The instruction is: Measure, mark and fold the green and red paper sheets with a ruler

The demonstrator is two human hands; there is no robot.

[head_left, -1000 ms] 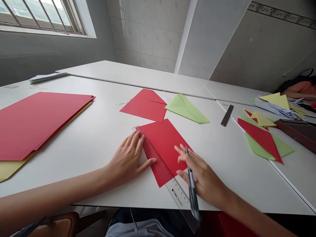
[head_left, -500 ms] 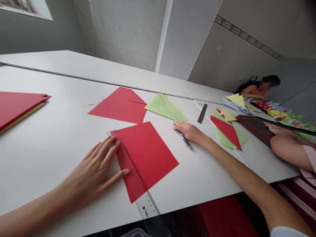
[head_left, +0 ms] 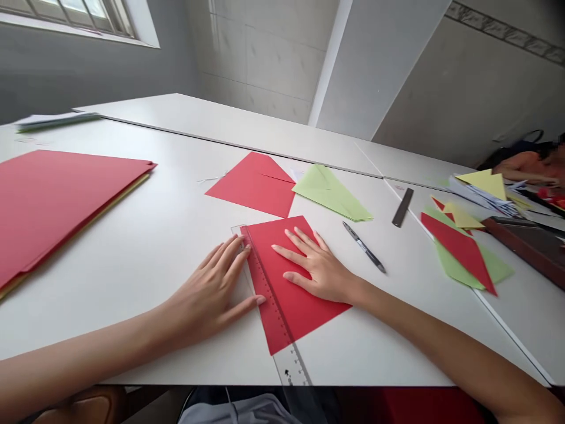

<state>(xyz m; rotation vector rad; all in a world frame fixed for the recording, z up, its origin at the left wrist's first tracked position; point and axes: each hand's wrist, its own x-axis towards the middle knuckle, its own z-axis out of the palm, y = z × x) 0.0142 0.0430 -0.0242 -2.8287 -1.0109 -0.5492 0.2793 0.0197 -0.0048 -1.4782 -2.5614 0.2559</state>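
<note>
A sheet of red paper (head_left: 282,318) lies on the white table in front of me. Along its left side rests a clear plastic ruler (head_left: 292,359), its lower end reaching past the table's front edge. My left hand (head_left: 220,282) presses on the ruler's upper left part, fingers stretched and thumb apart. Flat on the red paper is my right hand (head_left: 320,268), fingers spread, holding nothing. A pen (head_left: 364,247) lies on the table to the right of that hand.
A large red paper stack (head_left: 66,206) is at left. Behind the sheet lie a red piece (head_left: 251,185) and green paper (head_left: 333,193). A dark ruler (head_left: 402,207), paper scraps (head_left: 459,247) and a brown case (head_left: 525,244) are at right. Another person (head_left: 529,168) sits far right.
My right hand has let go of the pen and moved left onto the red paper. My left hand stays on the ruler. The view has turned left.
</note>
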